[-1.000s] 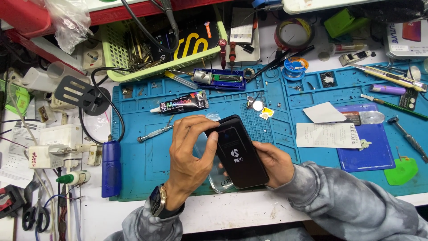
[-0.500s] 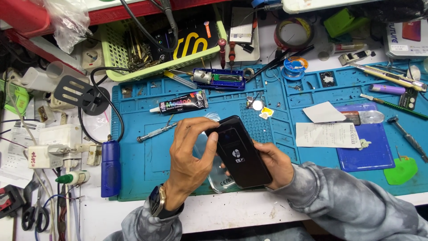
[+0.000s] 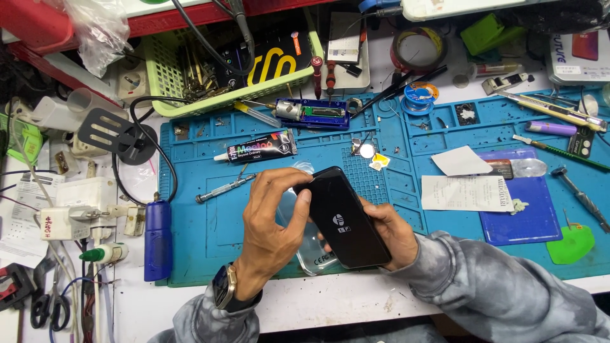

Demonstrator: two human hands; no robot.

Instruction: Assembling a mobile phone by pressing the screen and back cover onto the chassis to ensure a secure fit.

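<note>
Both my hands hold a black smartphone (image 3: 343,219), back side up, over a blue work mat (image 3: 210,222). My left hand (image 3: 273,222) grips its left edge with thumb and fingers near the top corner. My right hand (image 3: 391,228) supports it from below on the right. A clear plastic phone case (image 3: 311,251) lies on the mat under the phone, partly hidden. I wear a watch on my left wrist.
On the mat lie a black glue tube (image 3: 257,149), a screwdriver (image 3: 222,188), a blue motor tool (image 3: 311,113), paper slips (image 3: 467,190) and a green pick (image 3: 572,244). A blue cylinder (image 3: 157,238) sits at the mat's left edge. A green basket (image 3: 190,70) stands behind.
The phone has shifted very slightly in my hands; both hands keep the same grip.
</note>
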